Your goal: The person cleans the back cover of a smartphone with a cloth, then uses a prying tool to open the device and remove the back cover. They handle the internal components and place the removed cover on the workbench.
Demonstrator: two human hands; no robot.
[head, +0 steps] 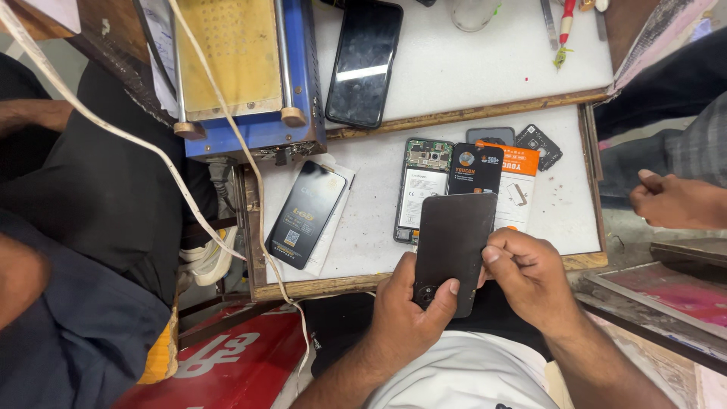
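Note:
My left hand point(409, 310) grips the lower end of a dark phone back cover point(453, 242), thumb beside its camera hole. My right hand point(528, 271) pinches the cover's right edge with thumb and curled fingers. The cover hangs just above the front edge of a white work board point(363, 227). Right behind it on the board lies an opened phone point(421, 188) with its battery and circuit board showing, next to a black and orange battery pack box point(500, 182).
A black packaged battery point(307, 213) lies left on the board. A blue heating machine point(242, 72) and a black phone point(365, 60) sit farther back. Two small dark parts point(539, 145) rest at the right. Another person's hand point(674, 201) is at the right; someone's arm is left.

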